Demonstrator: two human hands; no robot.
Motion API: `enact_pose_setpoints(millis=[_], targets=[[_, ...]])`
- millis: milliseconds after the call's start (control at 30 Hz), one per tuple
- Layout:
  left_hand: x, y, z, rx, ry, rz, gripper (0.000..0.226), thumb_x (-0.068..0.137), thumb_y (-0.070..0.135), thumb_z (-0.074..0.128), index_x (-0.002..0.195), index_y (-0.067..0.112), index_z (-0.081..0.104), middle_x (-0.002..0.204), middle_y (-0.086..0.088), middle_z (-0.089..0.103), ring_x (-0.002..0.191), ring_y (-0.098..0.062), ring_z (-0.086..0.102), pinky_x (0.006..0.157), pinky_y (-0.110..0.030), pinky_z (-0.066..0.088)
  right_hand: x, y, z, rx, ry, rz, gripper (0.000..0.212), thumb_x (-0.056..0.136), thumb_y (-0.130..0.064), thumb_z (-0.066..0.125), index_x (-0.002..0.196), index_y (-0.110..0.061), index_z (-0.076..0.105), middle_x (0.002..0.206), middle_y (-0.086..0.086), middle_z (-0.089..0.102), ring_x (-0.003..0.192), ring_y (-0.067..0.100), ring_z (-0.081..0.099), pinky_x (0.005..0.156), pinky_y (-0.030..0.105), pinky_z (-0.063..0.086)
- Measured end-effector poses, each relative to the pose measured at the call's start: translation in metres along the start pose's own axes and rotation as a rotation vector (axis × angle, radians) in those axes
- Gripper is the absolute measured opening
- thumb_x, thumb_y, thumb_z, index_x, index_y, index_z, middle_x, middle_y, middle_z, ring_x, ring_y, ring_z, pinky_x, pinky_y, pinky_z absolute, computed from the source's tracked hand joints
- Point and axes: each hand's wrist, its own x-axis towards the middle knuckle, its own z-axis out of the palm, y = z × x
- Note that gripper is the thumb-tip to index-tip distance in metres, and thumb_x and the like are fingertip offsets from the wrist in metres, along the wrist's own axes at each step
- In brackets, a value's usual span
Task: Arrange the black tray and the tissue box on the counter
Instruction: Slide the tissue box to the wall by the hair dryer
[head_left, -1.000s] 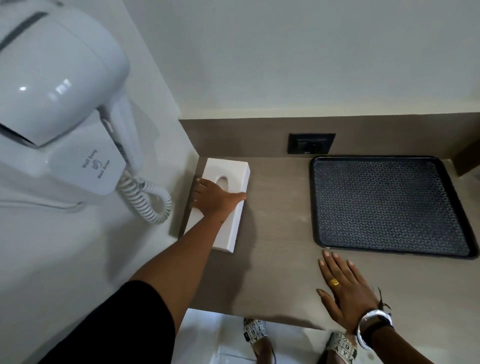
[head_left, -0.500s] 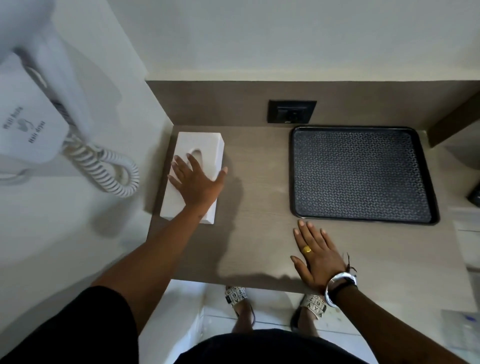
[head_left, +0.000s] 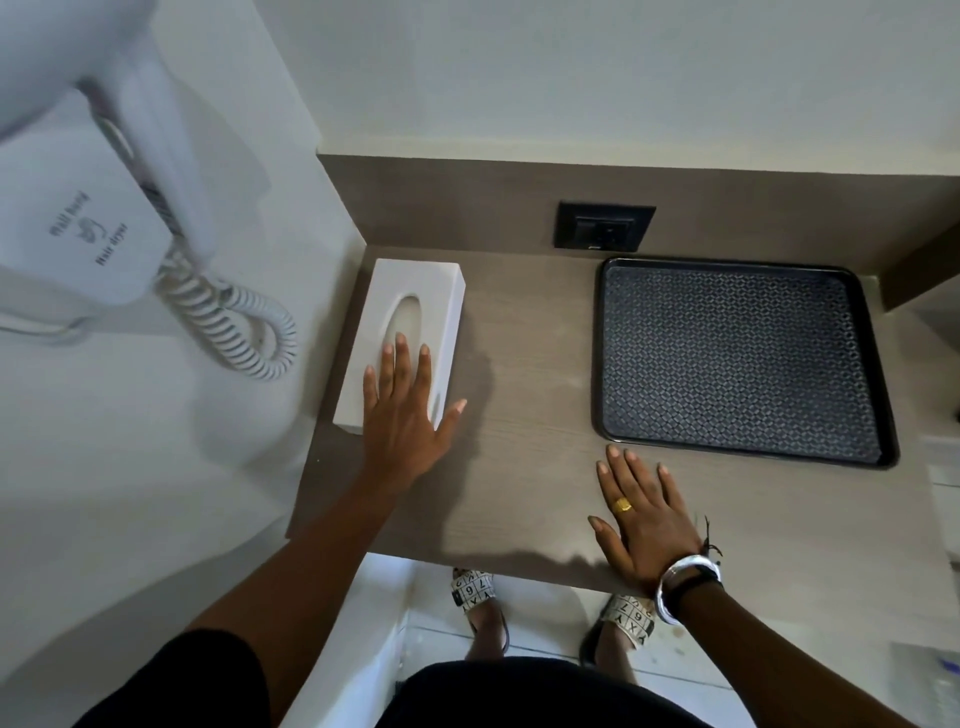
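A white tissue box (head_left: 415, 291) with an oval slot lies at the counter's far left, lengthwise against the side wall. My left hand (head_left: 402, 415) rests flat over its near end, fingers spread, thumb off the box's right side. The black tray (head_left: 737, 358), with a patterned surface, sits at the right rear of the wooden counter (head_left: 524, 467). Flat on the counter, just in front of the tray's near left corner, lies my right hand (head_left: 641, 514), holding nothing; it wears a ring and bracelets.
A white wall-mounted hair dryer (head_left: 78, 208) with a coiled cord (head_left: 234, 322) hangs on the left wall. A black wall socket (head_left: 602, 226) sits in the backsplash behind the tray. My sandalled feet (head_left: 480, 597) show below the counter's front edge.
My left hand has slid back along the tissue box toward its near end, uncovering the slot. The right hand stays flat near the tray. The view has tilted downward.
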Motion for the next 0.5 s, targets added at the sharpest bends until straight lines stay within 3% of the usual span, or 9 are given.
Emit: enact_pose_setpoints(millis=[133,333,500], targets=[[0.003,-0.002,0.002,-0.031,0.022,0.009,0.081,0.091,0.064,0.042,0.155,0.017,0.023,0.164,-0.015,0.019,0.152,-0.036,0.019,0.122,-0.052,0.012,0.0,0.0,0.0,0.002,0.001,-0.004,0.069,0.089,-0.051,0.035,0.147,-0.015,0.031,0.156,0.008,0.022,0.143,0.025,0.02,0.114,0.05,0.013],[0.028,-0.011,0.004,-0.061,0.019,-0.039,0.081,0.092,0.069,0.028,0.155,0.02,0.022,0.165,-0.015,0.017,0.152,-0.034,0.016,0.123,-0.053,0.014,0.0,0.002,0.002,-0.011,-0.029,0.009,0.071,0.09,-0.055,0.031,0.15,-0.019,0.022,0.159,0.005,0.016,0.146,0.025,0.014,0.115,0.05,0.011],[0.047,-0.019,0.006,-0.076,-0.012,-0.062,0.084,0.09,0.071,0.029,0.156,0.02,0.02,0.165,-0.016,0.015,0.153,-0.033,0.013,0.123,-0.054,0.013,0.0,0.003,0.004,-0.034,-0.061,0.026,0.073,0.091,-0.061,0.024,0.15,-0.019,0.02,0.159,0.005,0.018,0.146,0.023,0.01,0.115,0.052,0.01]])
